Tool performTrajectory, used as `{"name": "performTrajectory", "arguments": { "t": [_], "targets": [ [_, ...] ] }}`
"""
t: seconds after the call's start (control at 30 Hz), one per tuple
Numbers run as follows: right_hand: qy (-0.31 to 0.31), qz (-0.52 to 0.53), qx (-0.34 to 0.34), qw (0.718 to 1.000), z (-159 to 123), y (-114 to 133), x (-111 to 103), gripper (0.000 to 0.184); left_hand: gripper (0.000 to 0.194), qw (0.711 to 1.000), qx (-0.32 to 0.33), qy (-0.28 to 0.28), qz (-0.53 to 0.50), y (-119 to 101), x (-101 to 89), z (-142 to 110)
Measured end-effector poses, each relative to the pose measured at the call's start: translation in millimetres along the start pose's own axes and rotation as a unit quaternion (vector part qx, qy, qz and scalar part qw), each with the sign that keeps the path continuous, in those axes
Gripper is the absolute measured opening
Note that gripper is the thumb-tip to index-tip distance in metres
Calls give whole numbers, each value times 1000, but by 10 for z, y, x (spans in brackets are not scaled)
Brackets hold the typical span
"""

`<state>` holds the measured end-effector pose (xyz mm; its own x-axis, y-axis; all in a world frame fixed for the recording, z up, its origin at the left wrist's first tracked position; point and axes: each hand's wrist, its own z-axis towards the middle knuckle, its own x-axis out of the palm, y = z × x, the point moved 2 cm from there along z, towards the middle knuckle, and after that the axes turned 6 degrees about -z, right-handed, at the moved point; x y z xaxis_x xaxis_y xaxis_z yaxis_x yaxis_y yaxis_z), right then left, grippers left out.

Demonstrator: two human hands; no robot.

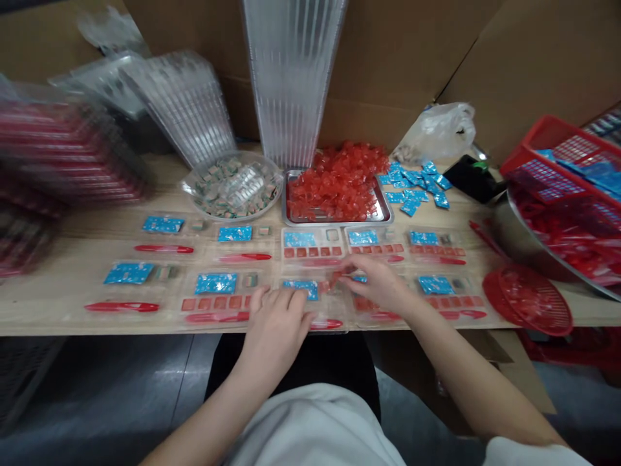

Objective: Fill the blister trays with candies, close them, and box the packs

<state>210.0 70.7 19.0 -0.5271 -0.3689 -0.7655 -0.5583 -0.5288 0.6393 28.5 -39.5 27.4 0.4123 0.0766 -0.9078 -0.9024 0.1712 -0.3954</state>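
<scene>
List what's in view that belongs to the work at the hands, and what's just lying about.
In use: left hand, right hand, clear compartment trays, blue sachets, small red wrapped pieces, long red plastic pieces.

Lying about: white plastic bag, cardboard boxes.

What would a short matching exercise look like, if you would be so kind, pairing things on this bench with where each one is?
Things:
1. Red wrapped pieces
2. Blue packets
3. Pale wrapped pieces
4. Right hand

Places:
A. Loose on the wooden table
B. Over a clear plastic tray
C. In a round clear bowl
D. In a steel tray

Right pairs: 1-D, 2-A, 3-C, 4-B.
</scene>
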Motion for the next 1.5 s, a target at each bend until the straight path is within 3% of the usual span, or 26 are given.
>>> {"name": "performTrajectory", "arguments": {
  "t": [0.1, 0.23, 0.37, 0.43, 0.53, 0.6, 0.67, 0.73, 0.9, 0.93, 1.0, 1.07, 1.1, 1.2, 1.27, 1.33, 1.4, 1.43, 1.5],
  "targets": [
    [-37, 81, 64, 994, -54, -36, 11, 21, 25, 1000, 14, 1, -7, -72, 126, 257],
    [-54, 189, 133, 971, -123, -78, 43, 15, 10, 997, 31, 56, -37, -28, 310, 461],
    [-114, 252, 158, 948, -212, -37, 106, 13, 21, 981, -12, -7, -195, -47, 241, 388],
    [-178, 215, 131, 951, -269, 64, 130, 7, 19, 928, -79, -12, -364, -94, 206, 325],
    [-255, 87, 47, 962, -361, 290, 151, 9, 20, 762, -192, 47, -617, -177, 247, 278],
    [-276, 13, -12, 961, -414, 421, 162, 16, 21, 659, -242, 67, -709, -204, 280, 273],
    [-277, -7, -34, 960, -451, 488, 165, 18, 21, 612, -266, 63, -742, -201, 289, 271],
    [-253, 43, -1, 967, -469, 486, 164, 17, 20, 603, -272, 55, -748, -187, 281, 261],
    [-149, 231, 116, 955, -470, 407, 175, 16, 20, 627, -268, 78, -727, -197, 270, 214],
    [-143, 255, 130, 947, -469, 395, 175, 14, 20, 648, -252, 75, -714, -204, 262, 211],
    [-142, 328, 166, 919, -470, 369, 182, 14, 15, 724, -194, 39, -661, -215, 227, 218],
    [-133, 422, 206, 873, -471, 349, 207, 17, 10, 809, -123, -3, -575, -231, 188, 229],
    [-127, 461, 223, 850, -472, 345, 224, 18, 9, 838, -98, -20, -536, -239, 178, 231],
    [-128, 537, 247, 797, -476, 358, 270, 19, 6, 881, -67, -62, -464, -243, 183, 204],
    [-132, 558, 251, 780, -488, 378, 291, 17, 4, 908, -18, -119, -400, -238, 185, 149],
    [-118, 561, 251, 780, -506, 397, 302, 15, 9, 931, 72, -169, -316, -236, 182, 76],
    [-102, 545, 246, 795, -527, 399, 295, 14, 15, 933, 155, -190, -265, -230, 182, 19],
    [-95, 534, 242, 804, -536, 392, 285, 15, 16, 929, 171, -191, -266, -221, 181, 8],
    [-81, 511, 229, 825, -544, 367, 256, 15, 12, 922, 129, -171, -323, -188, 182, 35]
  ]
}}
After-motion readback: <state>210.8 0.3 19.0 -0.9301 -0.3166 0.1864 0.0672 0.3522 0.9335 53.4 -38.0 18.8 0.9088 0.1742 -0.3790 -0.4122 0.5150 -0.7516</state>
